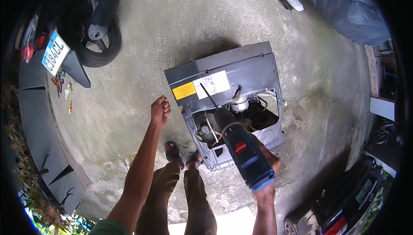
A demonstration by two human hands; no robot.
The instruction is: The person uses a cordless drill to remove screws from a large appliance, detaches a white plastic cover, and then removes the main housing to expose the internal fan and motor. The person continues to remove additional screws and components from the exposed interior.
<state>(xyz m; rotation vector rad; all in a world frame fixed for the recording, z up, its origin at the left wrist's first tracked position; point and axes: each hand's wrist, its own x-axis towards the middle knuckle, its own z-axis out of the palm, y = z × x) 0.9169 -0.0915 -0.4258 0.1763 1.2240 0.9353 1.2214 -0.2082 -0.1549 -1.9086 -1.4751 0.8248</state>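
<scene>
Casing (249, 71): looks like painted sheet metal, smooth, low sheen, scuffed. White label (219, 82): flat, paper-like, smudged. Drill (250, 166): mostly matt plastic; bit (208, 94) dark metal. Floor (150, 28): rough, stained concrete. Trousers (200, 200): matt cloth. Tyre (115, 41): dull rubber.

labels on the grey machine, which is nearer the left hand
The yellow label, toward the left edge of the machine, nearer the left hand. The white label is larger, farther right, and crossed by the drill bit in this view.

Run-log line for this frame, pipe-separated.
right hand: gripping blue-black drill | left hand: closed fist, contents unclear, left of gray appliance | appliance: on concrete floor, internals showing
</scene>
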